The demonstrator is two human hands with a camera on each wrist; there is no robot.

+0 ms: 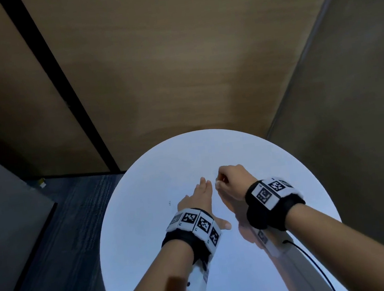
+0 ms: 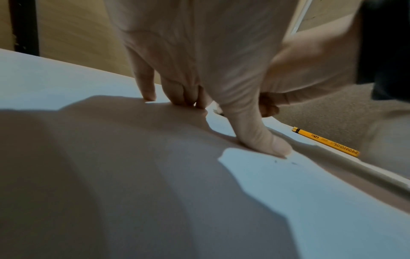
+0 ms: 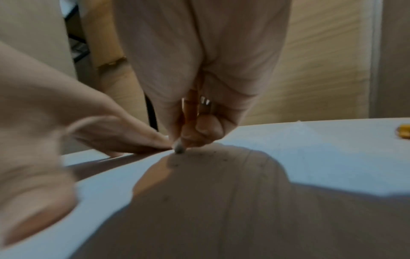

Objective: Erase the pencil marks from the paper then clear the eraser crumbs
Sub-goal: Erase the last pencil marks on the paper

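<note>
A white paper sheet [image 2: 255,175] lies on the round white table [image 1: 141,176]; the two are hard to tell apart in the head view. My left hand [image 1: 199,197] presses flat on the paper with straight fingers [image 2: 148,87] and the thumb spread. Just to its right, my right hand [image 1: 232,179] pinches an orange-shafted eraser stick [image 3: 191,108], its grey tip [image 3: 179,149] touching the paper beside the left fingertips [image 3: 133,145]. Small dark specks [image 3: 176,165] dot the sheet around the tip and near the left thumb [image 2: 275,161].
A yellow pencil [image 2: 326,141] lies just past the paper's right edge. A yellow object [image 3: 403,132] sits at the far right of the table. Wood-panel walls [image 1: 175,62] stand close behind the table, and dark carpet [image 1: 74,222] lies to the left.
</note>
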